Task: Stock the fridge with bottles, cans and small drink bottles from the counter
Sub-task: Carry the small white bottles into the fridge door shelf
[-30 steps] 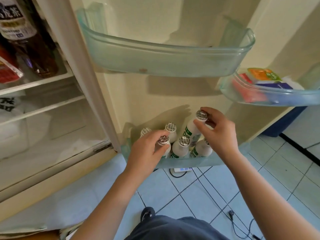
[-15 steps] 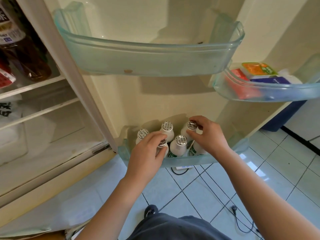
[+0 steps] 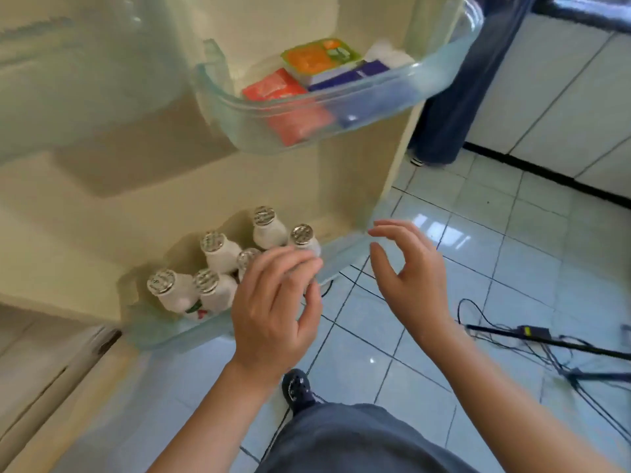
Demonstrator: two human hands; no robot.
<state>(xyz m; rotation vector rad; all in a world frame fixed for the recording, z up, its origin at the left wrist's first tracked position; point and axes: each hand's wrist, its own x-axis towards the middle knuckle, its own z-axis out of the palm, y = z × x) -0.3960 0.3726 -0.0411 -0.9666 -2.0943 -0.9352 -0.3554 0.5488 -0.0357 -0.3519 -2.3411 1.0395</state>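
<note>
Several small white drink bottles with silver foil caps stand upright in the bottom door bin of the open fridge. My left hand hovers in front of the bin, fingers loosely bent, holding nothing, and it hides part of one bottle. My right hand is to the right of the bin, over the floor, fingers relaxed and empty. Neither hand touches a bottle.
A higher clear door bin holds red, orange and purple packets. The fridge door's inner wall is behind the bottles. Black cables and a stand lie on the tiled floor at right. White cabinets stand at far right.
Both hands have let go of the bottles and drawn back from the bin. The view has swung to the right, away from the fridge interior.
</note>
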